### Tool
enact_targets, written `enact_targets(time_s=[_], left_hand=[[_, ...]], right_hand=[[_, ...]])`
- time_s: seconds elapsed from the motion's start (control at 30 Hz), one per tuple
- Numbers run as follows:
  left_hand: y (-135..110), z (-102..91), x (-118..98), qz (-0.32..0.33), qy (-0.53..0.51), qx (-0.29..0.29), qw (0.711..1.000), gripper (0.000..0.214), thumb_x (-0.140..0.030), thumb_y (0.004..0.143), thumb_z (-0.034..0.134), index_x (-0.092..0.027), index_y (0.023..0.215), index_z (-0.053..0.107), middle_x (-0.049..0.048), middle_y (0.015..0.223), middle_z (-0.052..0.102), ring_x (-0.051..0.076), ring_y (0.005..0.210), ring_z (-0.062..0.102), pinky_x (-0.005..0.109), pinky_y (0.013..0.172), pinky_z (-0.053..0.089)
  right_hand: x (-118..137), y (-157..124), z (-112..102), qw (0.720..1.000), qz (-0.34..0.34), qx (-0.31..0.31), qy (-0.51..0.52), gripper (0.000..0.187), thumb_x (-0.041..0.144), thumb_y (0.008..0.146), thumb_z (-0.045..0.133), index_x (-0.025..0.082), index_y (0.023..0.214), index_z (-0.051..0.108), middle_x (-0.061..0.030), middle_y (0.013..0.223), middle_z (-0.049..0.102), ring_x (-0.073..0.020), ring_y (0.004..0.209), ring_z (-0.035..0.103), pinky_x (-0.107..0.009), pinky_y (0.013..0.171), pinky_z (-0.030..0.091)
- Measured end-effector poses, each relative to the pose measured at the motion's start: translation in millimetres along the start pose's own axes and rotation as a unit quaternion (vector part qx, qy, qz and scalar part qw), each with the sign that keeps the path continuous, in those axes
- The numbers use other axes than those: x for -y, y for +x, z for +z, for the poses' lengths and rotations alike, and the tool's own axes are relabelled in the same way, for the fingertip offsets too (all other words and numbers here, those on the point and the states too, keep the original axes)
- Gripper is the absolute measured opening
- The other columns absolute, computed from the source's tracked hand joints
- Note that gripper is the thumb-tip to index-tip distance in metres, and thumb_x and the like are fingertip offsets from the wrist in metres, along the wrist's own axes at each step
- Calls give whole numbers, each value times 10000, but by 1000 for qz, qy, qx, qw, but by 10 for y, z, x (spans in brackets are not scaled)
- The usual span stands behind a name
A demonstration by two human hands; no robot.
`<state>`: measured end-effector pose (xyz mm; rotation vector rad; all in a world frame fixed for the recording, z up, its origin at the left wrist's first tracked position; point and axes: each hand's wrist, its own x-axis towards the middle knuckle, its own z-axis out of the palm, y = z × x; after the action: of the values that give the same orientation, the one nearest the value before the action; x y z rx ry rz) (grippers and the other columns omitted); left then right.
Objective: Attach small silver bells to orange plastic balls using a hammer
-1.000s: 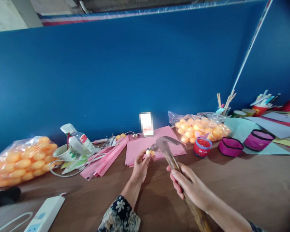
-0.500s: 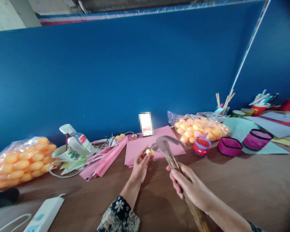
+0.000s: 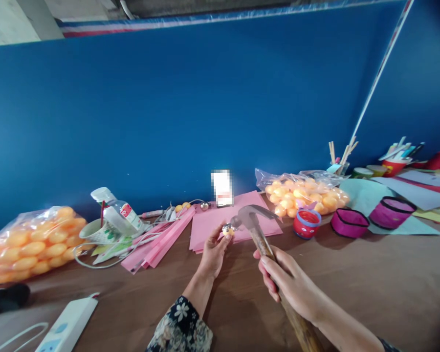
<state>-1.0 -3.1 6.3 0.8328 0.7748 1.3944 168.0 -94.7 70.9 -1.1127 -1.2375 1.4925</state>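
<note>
My left hand (image 3: 213,254) pinches a small orange ball (image 3: 227,230) with a shiny metal piece on it, held just above the brown table (image 3: 370,274). My right hand (image 3: 291,283) is wrapped round the wooden handle of a claw hammer (image 3: 253,220). The hammer's metal head touches or nearly touches the ball from the right. Both hands are over the front edge of a stack of pink paper (image 3: 220,220).
Bags of orange balls lie at the left (image 3: 29,244) and back right (image 3: 304,193). A tipped bottle (image 3: 119,212), paper cup, cables and pink strips (image 3: 161,242) are left of centre. A red cup (image 3: 307,223), two magenta tubs (image 3: 350,222), coloured sheets and a white power strip (image 3: 68,327) also sit here.
Almost nothing moves: the hammer head and the ball stay together, shifting only a few pixels.
</note>
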Motion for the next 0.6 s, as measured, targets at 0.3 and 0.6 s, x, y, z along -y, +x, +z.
enact_targets(time_s=[0.3, 0.6], left_hand=[[-1, 25, -5, 16, 19, 18, 1000, 543, -194, 644, 738, -245, 1162, 583, 31, 1044, 662, 115, 863, 608, 263, 843, 452], [11, -12, 19, 29, 36, 24, 999, 494, -199, 667, 718, -220, 1142, 585, 33, 911, 673, 117, 798, 608, 276, 806, 461]], right_hand=[[7, 24, -45, 999, -4, 13, -29, 289, 475, 865, 432, 187, 848, 425, 53, 648, 422, -50, 470, 388, -178, 394, 359], [-40, 23, -63, 998, 11, 21, -63, 283, 468, 873, 419, 188, 840, 430, 57, 633, 416, -51, 458, 392, -179, 392, 342]])
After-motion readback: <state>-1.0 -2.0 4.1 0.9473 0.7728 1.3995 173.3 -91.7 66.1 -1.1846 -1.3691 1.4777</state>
